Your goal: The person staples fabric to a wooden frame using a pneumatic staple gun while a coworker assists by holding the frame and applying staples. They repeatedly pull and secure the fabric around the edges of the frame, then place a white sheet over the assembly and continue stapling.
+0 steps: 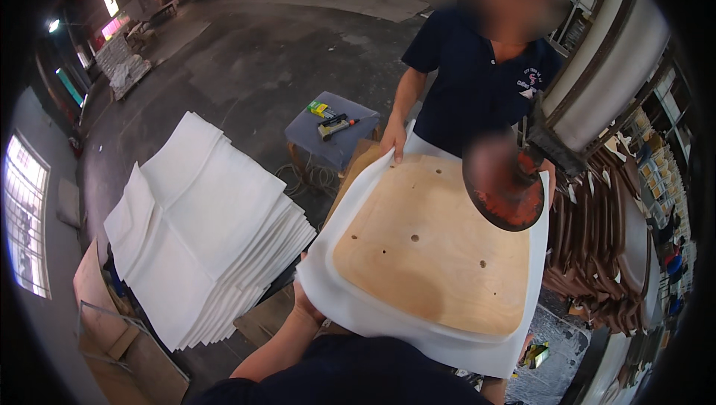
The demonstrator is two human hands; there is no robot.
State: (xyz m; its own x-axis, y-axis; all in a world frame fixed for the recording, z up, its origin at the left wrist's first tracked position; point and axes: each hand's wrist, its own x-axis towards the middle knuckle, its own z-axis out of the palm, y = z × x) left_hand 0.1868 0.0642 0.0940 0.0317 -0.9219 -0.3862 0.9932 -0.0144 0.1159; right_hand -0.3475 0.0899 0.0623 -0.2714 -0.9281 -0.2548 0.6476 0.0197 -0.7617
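Note:
A light plywood seat board (432,256) with rounded corners and several drilled holes lies on a white padding sheet (328,286) in front of me. At the sheet's left near edge, my left hand (307,302) grips it, fingers partly hidden under it. My right hand (526,345) holds the near right edge; only a bit of it shows beyond the sheet, the rest hidden beneath. Across from me a co-worker's hand (394,142) holds the far left corner of the sheet. A round red and black disc (506,192) on a machine arm hangs above the board's far right part.
To the left rises a tall stack of white sheets (201,218). A grey-topped stool (328,125) carries a tool and a yellow-green packet. Brown padded pieces (597,248) are piled at right, beside the machine's pale column (604,54). Cardboard (119,330) leans at lower left.

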